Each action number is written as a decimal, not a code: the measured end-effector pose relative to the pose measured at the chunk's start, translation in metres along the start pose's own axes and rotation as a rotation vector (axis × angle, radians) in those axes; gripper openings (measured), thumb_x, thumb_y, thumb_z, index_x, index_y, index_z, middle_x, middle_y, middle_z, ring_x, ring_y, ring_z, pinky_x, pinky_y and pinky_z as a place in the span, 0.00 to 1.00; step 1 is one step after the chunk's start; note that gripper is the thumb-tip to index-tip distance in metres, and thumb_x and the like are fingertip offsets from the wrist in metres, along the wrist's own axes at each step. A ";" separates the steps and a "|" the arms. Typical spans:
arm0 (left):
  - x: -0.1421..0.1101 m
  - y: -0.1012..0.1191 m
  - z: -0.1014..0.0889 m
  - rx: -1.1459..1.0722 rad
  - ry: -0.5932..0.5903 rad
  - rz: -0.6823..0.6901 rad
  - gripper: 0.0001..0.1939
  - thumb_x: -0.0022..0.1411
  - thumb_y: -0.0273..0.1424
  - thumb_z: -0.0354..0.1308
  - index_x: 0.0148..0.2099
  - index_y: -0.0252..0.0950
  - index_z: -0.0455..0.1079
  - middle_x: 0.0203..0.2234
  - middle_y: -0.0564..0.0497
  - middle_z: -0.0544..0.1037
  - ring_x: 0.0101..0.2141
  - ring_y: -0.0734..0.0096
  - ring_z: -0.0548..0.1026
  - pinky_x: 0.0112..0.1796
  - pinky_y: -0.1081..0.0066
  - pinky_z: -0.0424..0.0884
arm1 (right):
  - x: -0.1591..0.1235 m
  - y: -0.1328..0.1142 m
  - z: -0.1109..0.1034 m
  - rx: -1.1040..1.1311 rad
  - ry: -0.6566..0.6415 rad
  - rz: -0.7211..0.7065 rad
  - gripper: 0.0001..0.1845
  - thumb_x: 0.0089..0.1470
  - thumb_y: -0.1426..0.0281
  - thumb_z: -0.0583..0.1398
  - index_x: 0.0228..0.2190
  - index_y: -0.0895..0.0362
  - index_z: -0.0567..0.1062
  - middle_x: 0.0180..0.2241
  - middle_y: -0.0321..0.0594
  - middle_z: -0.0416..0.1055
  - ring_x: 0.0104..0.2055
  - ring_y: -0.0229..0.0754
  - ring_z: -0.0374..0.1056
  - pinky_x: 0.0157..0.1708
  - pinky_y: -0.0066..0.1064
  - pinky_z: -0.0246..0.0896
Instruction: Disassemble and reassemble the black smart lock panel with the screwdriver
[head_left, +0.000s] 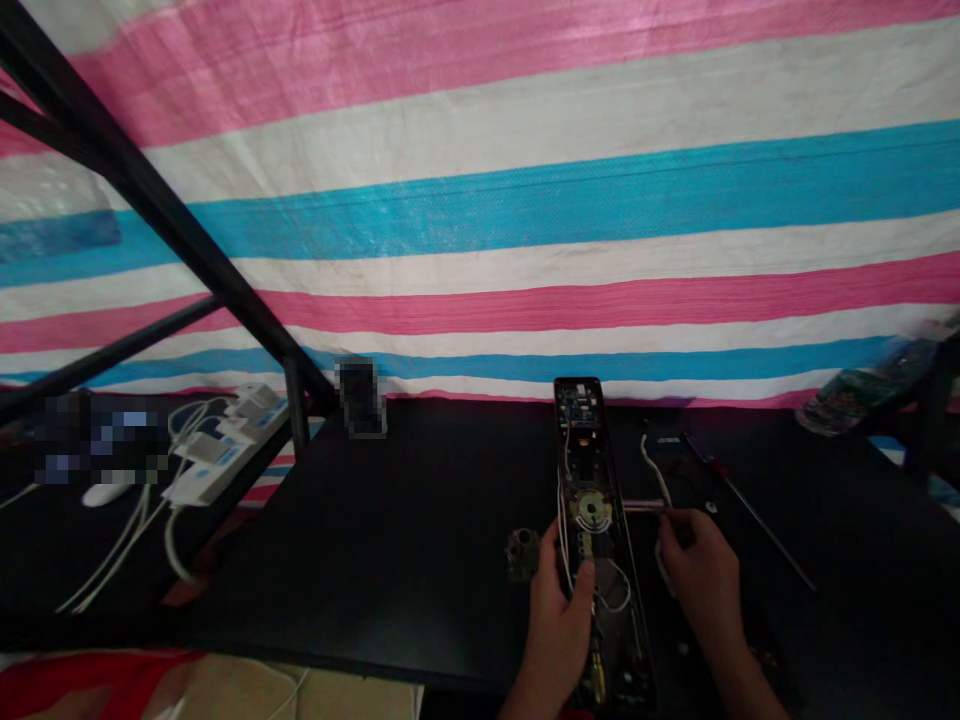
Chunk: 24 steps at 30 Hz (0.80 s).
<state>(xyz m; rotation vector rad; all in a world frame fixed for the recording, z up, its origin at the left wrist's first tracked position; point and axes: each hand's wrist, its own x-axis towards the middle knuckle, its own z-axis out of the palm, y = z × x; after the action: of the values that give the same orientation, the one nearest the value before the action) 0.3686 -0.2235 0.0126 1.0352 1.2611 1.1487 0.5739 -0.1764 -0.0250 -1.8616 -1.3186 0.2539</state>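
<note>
A long, narrow black electronics housing (607,600) lies open before me, its inside facing up. It has a circuit board (576,408) at the far end, a round metal part (592,510) midway and a loop of thin white wire (619,590) nearer me. My left hand (559,620) grips the housing by its left side, thumb on top and fingers along the edge. Pale pinkish wires (643,506) run out from its right side to my right hand (701,570), whose thumb and forefinger pinch their end. A white cable (654,462) passes by these fingertips.
Left of the housing sits a small metal part (523,553). A screwdriver (765,530) lies to the right, with a plastic bottle (847,395) behind. A power strip (217,455) with plugs and cables is at the left, past a black metal frame (187,240). Striped sheeting (525,220) hangs behind the table.
</note>
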 end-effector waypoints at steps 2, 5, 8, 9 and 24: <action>0.000 -0.001 0.000 0.003 0.001 0.000 0.29 0.69 0.43 0.57 0.67 0.36 0.62 0.61 0.38 0.74 0.62 0.53 0.70 0.63 0.57 0.62 | 0.000 0.000 0.000 0.007 -0.004 0.008 0.24 0.58 0.48 0.55 0.31 0.55 0.74 0.31 0.49 0.77 0.33 0.51 0.73 0.36 0.40 0.63; 0.000 -0.001 0.000 0.017 0.003 0.016 0.29 0.70 0.42 0.56 0.67 0.36 0.62 0.61 0.38 0.74 0.61 0.54 0.71 0.63 0.57 0.62 | -0.001 0.000 0.000 -0.002 0.000 0.016 0.23 0.58 0.48 0.55 0.31 0.55 0.74 0.32 0.49 0.77 0.33 0.51 0.73 0.36 0.40 0.63; 0.000 0.000 0.000 0.014 0.003 0.026 0.28 0.70 0.41 0.56 0.67 0.36 0.63 0.61 0.39 0.74 0.61 0.55 0.71 0.63 0.57 0.62 | -0.001 -0.001 -0.001 -0.007 0.004 0.011 0.23 0.59 0.49 0.55 0.31 0.55 0.75 0.31 0.49 0.78 0.33 0.52 0.73 0.36 0.40 0.63; 0.000 -0.001 0.000 0.008 0.005 0.028 0.28 0.69 0.41 0.56 0.67 0.37 0.63 0.61 0.40 0.74 0.61 0.55 0.71 0.63 0.58 0.62 | -0.001 -0.001 -0.001 -0.006 0.004 0.011 0.23 0.59 0.49 0.55 0.31 0.55 0.75 0.30 0.48 0.78 0.33 0.51 0.73 0.36 0.40 0.63; 0.001 -0.005 0.000 -0.032 0.000 0.013 0.30 0.69 0.43 0.57 0.68 0.37 0.62 0.60 0.39 0.74 0.60 0.54 0.72 0.62 0.57 0.63 | -0.001 -0.007 -0.005 -0.044 0.046 -0.040 0.36 0.59 0.38 0.50 0.31 0.57 0.76 0.31 0.50 0.77 0.32 0.51 0.72 0.35 0.40 0.63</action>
<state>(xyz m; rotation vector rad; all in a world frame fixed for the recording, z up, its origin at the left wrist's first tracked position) 0.3691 -0.2235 0.0080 1.0212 1.2337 1.1752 0.5715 -0.1789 -0.0166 -1.8649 -1.3381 0.1620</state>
